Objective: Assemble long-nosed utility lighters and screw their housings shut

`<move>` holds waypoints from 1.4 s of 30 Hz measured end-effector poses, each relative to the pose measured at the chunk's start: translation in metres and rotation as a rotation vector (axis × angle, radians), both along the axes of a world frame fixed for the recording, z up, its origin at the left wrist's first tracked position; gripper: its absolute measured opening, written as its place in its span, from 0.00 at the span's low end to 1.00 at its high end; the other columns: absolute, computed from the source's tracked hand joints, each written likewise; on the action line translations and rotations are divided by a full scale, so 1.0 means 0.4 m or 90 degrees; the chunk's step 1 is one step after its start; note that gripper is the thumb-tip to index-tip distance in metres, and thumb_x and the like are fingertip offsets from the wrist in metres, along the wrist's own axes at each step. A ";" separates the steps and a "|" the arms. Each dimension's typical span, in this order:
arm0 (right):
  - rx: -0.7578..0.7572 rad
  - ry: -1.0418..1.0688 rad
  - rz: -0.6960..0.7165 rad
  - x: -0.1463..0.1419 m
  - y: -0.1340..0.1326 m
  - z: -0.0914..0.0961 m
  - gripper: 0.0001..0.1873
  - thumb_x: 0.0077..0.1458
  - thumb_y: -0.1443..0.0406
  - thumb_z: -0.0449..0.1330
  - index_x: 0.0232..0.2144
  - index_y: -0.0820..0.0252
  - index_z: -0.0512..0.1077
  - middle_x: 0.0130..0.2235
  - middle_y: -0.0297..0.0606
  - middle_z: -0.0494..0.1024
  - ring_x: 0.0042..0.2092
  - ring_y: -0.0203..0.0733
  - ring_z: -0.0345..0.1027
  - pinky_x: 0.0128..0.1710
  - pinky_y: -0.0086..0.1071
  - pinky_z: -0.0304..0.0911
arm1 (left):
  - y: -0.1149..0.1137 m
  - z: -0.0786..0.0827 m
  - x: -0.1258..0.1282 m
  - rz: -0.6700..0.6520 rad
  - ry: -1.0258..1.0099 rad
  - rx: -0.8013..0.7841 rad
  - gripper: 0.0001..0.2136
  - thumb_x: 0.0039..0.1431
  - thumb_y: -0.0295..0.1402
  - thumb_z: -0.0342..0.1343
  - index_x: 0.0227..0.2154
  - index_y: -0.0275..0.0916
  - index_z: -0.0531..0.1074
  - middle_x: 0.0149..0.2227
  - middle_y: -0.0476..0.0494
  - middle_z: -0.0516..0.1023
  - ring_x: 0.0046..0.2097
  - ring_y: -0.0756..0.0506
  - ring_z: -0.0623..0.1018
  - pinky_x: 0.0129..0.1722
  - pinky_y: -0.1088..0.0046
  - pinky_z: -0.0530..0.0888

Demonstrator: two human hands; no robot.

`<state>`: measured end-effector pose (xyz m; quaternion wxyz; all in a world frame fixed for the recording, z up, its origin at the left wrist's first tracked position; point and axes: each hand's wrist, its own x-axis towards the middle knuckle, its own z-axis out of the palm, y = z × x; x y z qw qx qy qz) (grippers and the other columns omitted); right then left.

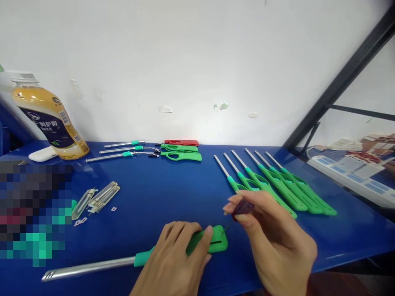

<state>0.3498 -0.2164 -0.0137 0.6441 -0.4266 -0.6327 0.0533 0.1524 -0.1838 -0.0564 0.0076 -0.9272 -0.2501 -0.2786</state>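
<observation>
My left hand (175, 259) is wrapped over the handle of a green long-neck lighter (220, 238), which lies flat near the table's front edge. Its metal tube points left. Between the thumb and fingers of my right hand (274, 238) is the dark handle of a small screwdriver (243, 209). The thin shaft slants down to the end of the lighter's handle, and its tip meets the green plastic there. My left palm hides the middle of the lighter.
Several green lighters (284, 187) lie in a row on the right of the blue table (148, 193). Disassembled lighters (182, 156) lie at the back. Clear fuel tanks (104, 196) are at left, with a yellow drink bottle (52, 119) behind. A metal frame (339, 78) rises at right.
</observation>
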 end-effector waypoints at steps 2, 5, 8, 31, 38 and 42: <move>0.035 -0.016 -0.051 0.002 0.001 0.002 0.26 0.63 0.75 0.68 0.57 0.44 0.79 0.40 0.31 0.75 0.39 0.35 0.73 0.39 0.32 0.73 | 0.000 0.001 0.000 0.000 0.007 -0.002 0.17 0.78 0.28 0.46 0.63 0.37 0.69 0.48 0.37 0.81 0.47 0.37 0.82 0.44 0.58 0.83; 0.011 -0.046 -0.058 0.007 -0.003 0.009 0.19 0.68 0.70 0.65 0.57 0.46 0.79 0.45 0.35 0.77 0.45 0.38 0.75 0.40 0.32 0.74 | -0.001 0.002 -0.001 -0.001 0.007 -0.005 0.16 0.78 0.28 0.45 0.63 0.37 0.69 0.48 0.37 0.81 0.46 0.37 0.82 0.43 0.58 0.83; -0.030 -0.044 -0.016 0.009 -0.008 0.015 0.19 0.72 0.73 0.57 0.55 0.47 0.79 0.50 0.35 0.82 0.51 0.40 0.78 0.40 0.30 0.75 | -0.001 0.002 0.000 0.000 0.008 -0.011 0.16 0.78 0.28 0.46 0.63 0.37 0.69 0.48 0.38 0.81 0.46 0.38 0.82 0.43 0.58 0.83; 0.013 -0.059 -0.051 0.007 -0.018 0.038 0.19 0.64 0.75 0.66 0.51 0.48 0.82 0.40 0.31 0.83 0.38 0.36 0.78 0.34 0.28 0.75 | -0.001 0.003 0.001 -0.003 0.016 -0.026 0.16 0.77 0.27 0.47 0.63 0.37 0.69 0.48 0.38 0.80 0.47 0.37 0.82 0.44 0.57 0.83; -0.027 -0.106 -0.053 0.000 -0.026 0.042 0.19 0.71 0.72 0.58 0.54 0.46 0.82 0.49 0.36 0.84 0.46 0.42 0.80 0.38 0.33 0.78 | 0.000 0.007 0.004 0.006 0.011 -0.024 0.16 0.77 0.27 0.48 0.63 0.38 0.69 0.49 0.38 0.81 0.46 0.38 0.82 0.43 0.58 0.82; 0.037 -0.092 -0.121 0.005 -0.029 0.039 0.22 0.63 0.74 0.67 0.54 0.46 0.82 0.38 0.32 0.80 0.36 0.37 0.76 0.33 0.31 0.73 | 0.002 0.006 0.004 0.004 0.013 -0.014 0.16 0.78 0.28 0.47 0.63 0.37 0.69 0.48 0.38 0.81 0.46 0.38 0.82 0.43 0.58 0.82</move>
